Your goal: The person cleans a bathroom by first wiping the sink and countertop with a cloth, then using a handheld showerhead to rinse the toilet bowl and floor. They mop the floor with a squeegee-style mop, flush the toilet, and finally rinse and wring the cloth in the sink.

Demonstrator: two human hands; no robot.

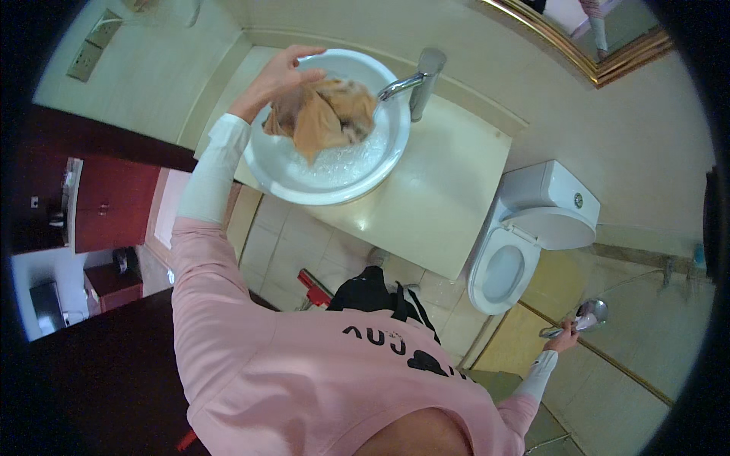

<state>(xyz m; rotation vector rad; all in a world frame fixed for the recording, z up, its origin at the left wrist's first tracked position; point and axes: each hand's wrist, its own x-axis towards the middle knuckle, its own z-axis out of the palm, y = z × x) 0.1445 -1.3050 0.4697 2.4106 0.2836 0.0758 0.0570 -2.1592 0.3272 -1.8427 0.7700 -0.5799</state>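
Note:
My left hand (285, 77) is at the far left side of a round white washbasin (336, 196), its thumb and a finger apart near the rim. Directly below the palm lies a bunched, wet tan cloth (325, 117); whether the hidden fingers grip it I cannot tell. The cloth is beside the spout of a chrome faucet (419, 85), above bubbly, rippled water (325, 168). Far off to the right, my right hand (563, 338) is closed around the handle of what looks like a chrome hand shower (592, 314).
The basin sits on a pale countertop (450, 176). Right of it stands a white toilet (502, 273) with its lid raised. A red-headed floor tool (313, 288) is on the tiles near my black trousers. A gold-framed mirror (599, 74) hangs above; dark red cabinets (114, 199) are left.

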